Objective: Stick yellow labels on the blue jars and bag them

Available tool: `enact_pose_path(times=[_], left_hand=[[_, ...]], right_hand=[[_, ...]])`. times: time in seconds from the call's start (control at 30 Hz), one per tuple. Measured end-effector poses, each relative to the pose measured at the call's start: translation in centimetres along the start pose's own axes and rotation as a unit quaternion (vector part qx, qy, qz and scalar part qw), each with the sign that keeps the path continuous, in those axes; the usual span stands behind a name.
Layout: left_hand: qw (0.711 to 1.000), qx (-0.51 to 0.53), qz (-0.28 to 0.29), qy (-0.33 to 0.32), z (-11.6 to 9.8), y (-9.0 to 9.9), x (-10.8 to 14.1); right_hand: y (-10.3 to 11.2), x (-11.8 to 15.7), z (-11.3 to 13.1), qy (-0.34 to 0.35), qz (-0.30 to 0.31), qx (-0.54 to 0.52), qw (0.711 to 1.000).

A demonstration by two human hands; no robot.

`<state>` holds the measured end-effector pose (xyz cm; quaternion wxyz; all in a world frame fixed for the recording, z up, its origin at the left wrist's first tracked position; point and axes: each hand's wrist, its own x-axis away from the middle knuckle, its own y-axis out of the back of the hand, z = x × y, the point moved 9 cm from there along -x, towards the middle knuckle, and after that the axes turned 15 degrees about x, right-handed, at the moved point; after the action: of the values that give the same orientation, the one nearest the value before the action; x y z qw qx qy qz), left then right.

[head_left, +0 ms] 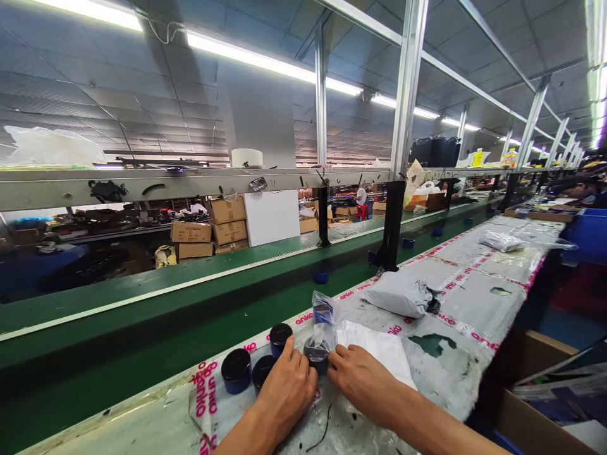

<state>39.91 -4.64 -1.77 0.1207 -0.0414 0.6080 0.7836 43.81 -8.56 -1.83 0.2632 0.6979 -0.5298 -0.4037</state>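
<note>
On the covered bench, a dark round container (317, 357) sits in a clear plastic bag (324, 335) between my two hands. My right hand (358, 379) pinches the bag at the container's right side. On the left side, my left hand (288, 382) is closed beside the container, index finger partly stretched; what its fingers hold is hidden. Left of that hand stand a black-lidded blue container (236, 371), another (281, 340) near the index fingertip, and a third (263, 371) partly covered by the hand. Behind the bagged one is another bagged blue container (323, 311).
White plastic bags (374, 344) lie right of my hands, with a stuffed white package (401, 294) beyond. A green conveyor belt (165, 341) runs along the bench, carrying several blue containers (321, 277). Metal posts (403, 126) rise behind it. A cardboard box (535, 417) stands lower right.
</note>
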Motion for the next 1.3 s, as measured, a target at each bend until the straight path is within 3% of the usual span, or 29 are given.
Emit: enact_pose_path(times=[0.17, 0.4, 0.53, 0.77, 0.87, 0.97, 1.17, 1.3], left_hand=[[0.995, 0.076, 0.010, 0.065, 1.7, 0.4, -0.1], [0.961, 0.193, -0.029, 0.197, 4.5, 3.1, 0.7], [0.940, 0.215, -0.062, 0.259, 5.2, 4.2, 0.8], [0.910, 0.238, -0.104, 0.324, 7.5, 6.2, 0.0], [0.906, 0.258, -0.106, 0.318, 7.5, 6.3, -0.4], [0.912, 0.292, -0.104, 0.269, 5.9, 5.9, -0.9], [0.908, 0.370, -0.068, 0.184, 3.0, 3.4, -2.3], [0.892, 0.402, -0.064, 0.197, 3.1, 2.2, -3.5]], right_hand=[[0.3, -1.0, -1.6, -0.040, 0.026, -0.061, 0.997], [2.0, -0.7, -5.2, -0.164, 0.017, -0.167, 0.972], [1.4, -0.9, -5.7, -0.214, 0.027, -0.160, 0.963], [0.9, -1.3, -9.7, -0.302, 0.039, -0.117, 0.945], [0.8, -1.3, -10.8, -0.316, 0.036, -0.134, 0.939], [0.9, -0.6, -11.4, -0.334, 0.024, -0.154, 0.930], [2.5, 2.1, -12.9, -0.374, -0.004, -0.171, 0.912], [3.2, 3.9, -11.4, -0.330, 0.031, -0.192, 0.924]])
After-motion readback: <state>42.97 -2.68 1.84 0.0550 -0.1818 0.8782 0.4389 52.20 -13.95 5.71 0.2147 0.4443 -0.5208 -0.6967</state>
